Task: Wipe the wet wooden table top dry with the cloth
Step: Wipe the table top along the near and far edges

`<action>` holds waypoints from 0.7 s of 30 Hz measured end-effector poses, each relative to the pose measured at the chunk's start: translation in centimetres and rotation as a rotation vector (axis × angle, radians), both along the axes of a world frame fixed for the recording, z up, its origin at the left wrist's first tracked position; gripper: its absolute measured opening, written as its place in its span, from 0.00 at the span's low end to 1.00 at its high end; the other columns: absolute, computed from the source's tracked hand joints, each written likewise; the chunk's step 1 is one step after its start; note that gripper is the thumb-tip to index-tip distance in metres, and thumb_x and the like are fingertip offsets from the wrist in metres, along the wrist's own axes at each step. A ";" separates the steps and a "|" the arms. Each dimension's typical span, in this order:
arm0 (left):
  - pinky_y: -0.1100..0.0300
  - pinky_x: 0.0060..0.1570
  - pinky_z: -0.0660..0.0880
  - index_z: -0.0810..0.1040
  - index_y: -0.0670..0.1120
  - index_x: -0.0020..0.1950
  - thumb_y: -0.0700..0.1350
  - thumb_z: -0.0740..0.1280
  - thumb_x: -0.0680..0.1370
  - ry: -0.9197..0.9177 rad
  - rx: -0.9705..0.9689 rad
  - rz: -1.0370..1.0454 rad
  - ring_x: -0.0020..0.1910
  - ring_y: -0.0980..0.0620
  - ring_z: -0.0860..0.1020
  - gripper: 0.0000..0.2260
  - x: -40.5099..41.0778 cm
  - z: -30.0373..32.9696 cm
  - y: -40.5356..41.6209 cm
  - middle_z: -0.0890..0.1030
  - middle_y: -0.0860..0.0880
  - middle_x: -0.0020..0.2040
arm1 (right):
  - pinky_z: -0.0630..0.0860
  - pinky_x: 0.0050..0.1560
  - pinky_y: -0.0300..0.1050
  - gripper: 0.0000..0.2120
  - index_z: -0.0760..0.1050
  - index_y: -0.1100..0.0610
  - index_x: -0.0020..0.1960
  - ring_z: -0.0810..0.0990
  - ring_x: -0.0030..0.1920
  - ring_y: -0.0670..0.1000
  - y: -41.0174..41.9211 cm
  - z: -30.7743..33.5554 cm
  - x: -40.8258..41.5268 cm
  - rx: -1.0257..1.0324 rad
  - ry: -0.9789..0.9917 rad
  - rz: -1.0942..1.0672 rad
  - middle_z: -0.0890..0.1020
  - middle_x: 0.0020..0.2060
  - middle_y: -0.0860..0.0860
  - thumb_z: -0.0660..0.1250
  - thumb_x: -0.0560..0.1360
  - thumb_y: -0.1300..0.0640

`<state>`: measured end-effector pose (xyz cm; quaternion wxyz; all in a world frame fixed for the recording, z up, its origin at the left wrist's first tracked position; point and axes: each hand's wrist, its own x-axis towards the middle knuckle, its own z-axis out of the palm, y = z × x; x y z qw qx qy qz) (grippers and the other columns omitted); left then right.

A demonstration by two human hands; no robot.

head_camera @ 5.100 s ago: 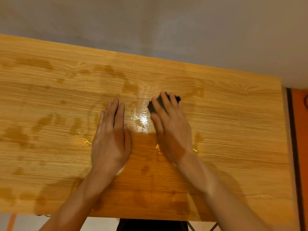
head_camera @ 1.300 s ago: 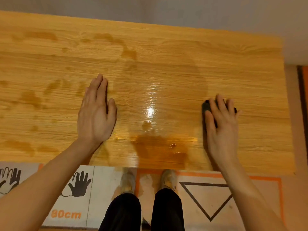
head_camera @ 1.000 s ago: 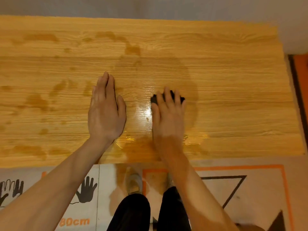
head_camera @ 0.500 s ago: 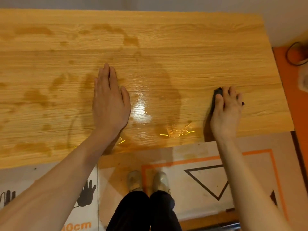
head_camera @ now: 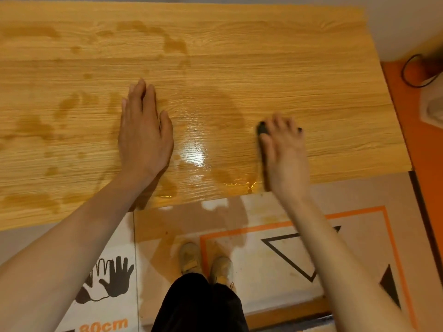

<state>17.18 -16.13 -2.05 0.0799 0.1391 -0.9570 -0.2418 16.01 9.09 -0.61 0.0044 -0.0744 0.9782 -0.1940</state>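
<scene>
Right hand [head_camera: 285, 152] lies palm-down on the small dark cloth [head_camera: 261, 128], fingers spread and fairly straight, pressing rather than pinching; only the cloth's dark corners show past the fingers, the rest is hidden under the palm. Flat pressure makes sense: it spreads the load so the pad drags water instead of skating over it. Cloth sits on the right half of the light wooden table top with printed grain [head_camera: 311, 68], near the front edge, just right of the glossy wet patch [head_camera: 194, 149] at centre. Left hand [head_camera: 143, 130] is flat on the wood left of that patch, fingers straight and together, holding nothing; likely bracing the body and steadying the table while the other arm sweeps. Water beads along the near edge [head_camera: 239, 184], close to the right wrist. Darker damp blotches [head_camera: 36, 125] scattered over the left half and the far centre look untouched, so my read is the job is well short of done: centre is in work, left side pending. Risk: a pad this small probably saturates fast and just smears. Floor mat with printed black hand outlines and an orange-framed triangle [head_camera: 299, 255] lies below the near edge.
</scene>
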 end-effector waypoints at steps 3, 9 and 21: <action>0.47 0.81 0.50 0.63 0.38 0.79 0.44 0.56 0.86 -0.018 0.088 -0.116 0.81 0.44 0.57 0.22 1.0 0.7 -0.7 0.62 0.41 0.81 | 0.50 0.77 0.57 0.22 0.64 0.57 0.75 0.55 0.77 0.58 6.1 0.4 -0.5 -0.013 -0.033 -0.201 0.62 0.76 0.54 0.50 0.84 0.51; 0.40 0.78 0.58 0.63 0.40 0.80 0.44 0.56 0.87 -0.041 0.095 -0.196 0.81 0.46 0.57 0.22 6.5 1.1 -0.5 0.60 0.44 0.81 | 0.53 0.75 0.58 0.24 0.66 0.58 0.74 0.60 0.75 0.60 0.1 0.1 0.7 0.053 -0.005 -0.305 0.65 0.75 0.57 0.43 0.83 0.52; 0.53 0.81 0.49 0.62 0.38 0.80 0.47 0.53 0.86 0.015 -0.081 -0.177 0.81 0.44 0.58 0.24 7.5 -0.3 0.5 0.61 0.41 0.81 | 0.60 0.70 0.57 0.20 0.73 0.58 0.68 0.66 0.73 0.60 -0.8 -0.1 1.9 0.027 0.032 0.111 0.72 0.70 0.55 0.54 0.81 0.52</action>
